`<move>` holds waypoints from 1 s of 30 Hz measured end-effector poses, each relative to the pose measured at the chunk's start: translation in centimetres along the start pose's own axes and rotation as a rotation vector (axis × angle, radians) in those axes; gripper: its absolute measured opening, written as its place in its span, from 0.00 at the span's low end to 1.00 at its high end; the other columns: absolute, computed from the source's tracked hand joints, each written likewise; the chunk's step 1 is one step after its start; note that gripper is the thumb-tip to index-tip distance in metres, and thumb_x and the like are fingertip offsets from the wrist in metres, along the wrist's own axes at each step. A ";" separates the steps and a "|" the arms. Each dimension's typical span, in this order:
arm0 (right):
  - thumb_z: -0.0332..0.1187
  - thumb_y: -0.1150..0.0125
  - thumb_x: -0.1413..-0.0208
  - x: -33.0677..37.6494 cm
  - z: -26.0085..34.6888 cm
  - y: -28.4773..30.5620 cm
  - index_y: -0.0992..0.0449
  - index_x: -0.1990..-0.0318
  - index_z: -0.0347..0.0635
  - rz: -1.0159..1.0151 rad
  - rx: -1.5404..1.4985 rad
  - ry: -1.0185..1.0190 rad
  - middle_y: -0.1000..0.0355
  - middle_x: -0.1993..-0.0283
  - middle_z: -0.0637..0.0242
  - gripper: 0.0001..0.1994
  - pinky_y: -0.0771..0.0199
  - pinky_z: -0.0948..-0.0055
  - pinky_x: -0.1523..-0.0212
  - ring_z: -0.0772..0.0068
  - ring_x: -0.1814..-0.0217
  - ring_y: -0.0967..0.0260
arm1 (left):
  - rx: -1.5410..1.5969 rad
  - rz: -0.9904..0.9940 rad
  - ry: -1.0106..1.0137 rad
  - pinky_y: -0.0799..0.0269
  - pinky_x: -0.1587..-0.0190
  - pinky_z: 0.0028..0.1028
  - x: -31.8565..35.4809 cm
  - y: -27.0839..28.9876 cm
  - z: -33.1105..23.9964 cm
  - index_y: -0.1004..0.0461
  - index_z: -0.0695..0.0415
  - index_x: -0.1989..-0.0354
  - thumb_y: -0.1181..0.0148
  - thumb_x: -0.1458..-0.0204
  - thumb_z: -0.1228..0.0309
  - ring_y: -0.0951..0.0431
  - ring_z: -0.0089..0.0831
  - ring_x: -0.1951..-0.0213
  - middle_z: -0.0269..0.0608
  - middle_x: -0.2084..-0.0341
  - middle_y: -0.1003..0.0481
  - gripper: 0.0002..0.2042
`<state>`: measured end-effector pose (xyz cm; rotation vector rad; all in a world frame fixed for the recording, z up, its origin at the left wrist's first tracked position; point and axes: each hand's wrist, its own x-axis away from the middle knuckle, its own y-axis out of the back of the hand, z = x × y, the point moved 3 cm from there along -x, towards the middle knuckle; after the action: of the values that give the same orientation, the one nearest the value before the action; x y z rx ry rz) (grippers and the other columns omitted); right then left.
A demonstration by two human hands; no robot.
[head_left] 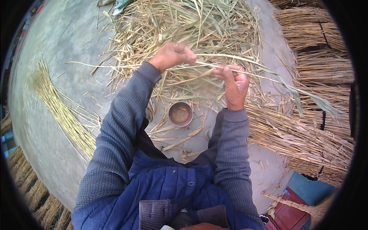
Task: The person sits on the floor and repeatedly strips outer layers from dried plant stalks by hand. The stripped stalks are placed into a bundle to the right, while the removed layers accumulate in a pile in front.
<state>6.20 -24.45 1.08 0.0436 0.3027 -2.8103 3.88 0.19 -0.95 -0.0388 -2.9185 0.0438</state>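
Between my hands, above a pile of dry leaf scraps (161, 28), a thin reed stalk (207, 64) is stretched out roughly sideways. My left hand (174, 56) pinches it near the pile's middle. A little to the right, my right hand (234, 84) grips the same stalk between thumb and fingers. Long green-grey leaves (320, 102) trail from it past my right hand, toward the bundles. One thin stem sticks out to the left, behind my left wrist; I cannot tell if it belongs to the held stalk.
A small round metal bowl (170, 114) stands on the concrete floor (65, 34) near my legs. Thin bare stalks (63, 101) lie fanned at the left. Leafy reeds (295, 132) spread at the right, beside tied bundles (324, 69). A straw broom (293, 205) lies at lower right.
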 end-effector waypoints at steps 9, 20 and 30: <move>0.29 0.43 0.35 0.1 0.8 2.4 0.31 0.56 0.32 -0.081 -0.005 0.028 0.23 0.59 0.51 0.08 0.17 0.71 0.59 0.65 0.62 0.20 | 0.039 -0.415 -0.096 0.33 0.62 0.20 0.5 8.8 2.2 0.22 0.57 0.67 0.33 0.43 0.63 0.27 0.18 0.72 0.29 0.74 0.23 0.10; 0.31 0.41 0.36 -0.7 0.5 2.2 0.30 0.55 0.32 -0.064 -0.059 -0.020 0.22 0.61 0.52 0.10 0.18 0.72 0.59 0.66 0.62 0.20 | -0.528 0.062 -0.320 0.25 0.57 0.33 1.0 0.7 0.5 0.18 0.61 0.60 0.33 0.46 0.59 0.19 0.36 0.61 0.45 0.68 0.18 0.16; 0.34 0.38 0.37 -1.2 0.9 4.4 0.30 0.53 0.32 -0.203 -0.081 -0.064 0.22 0.61 0.53 0.14 0.19 0.74 0.59 0.67 0.62 0.21 | -0.944 -0.088 -0.294 0.27 0.68 0.32 2.2 4.3 -1.2 0.20 0.60 0.69 0.29 0.53 0.65 0.20 0.36 0.73 0.43 0.77 0.21 0.11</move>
<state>8.68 -28.33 1.11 -0.1014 0.4282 -2.9889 2.08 4.57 0.54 -0.0585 -2.9067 -1.4246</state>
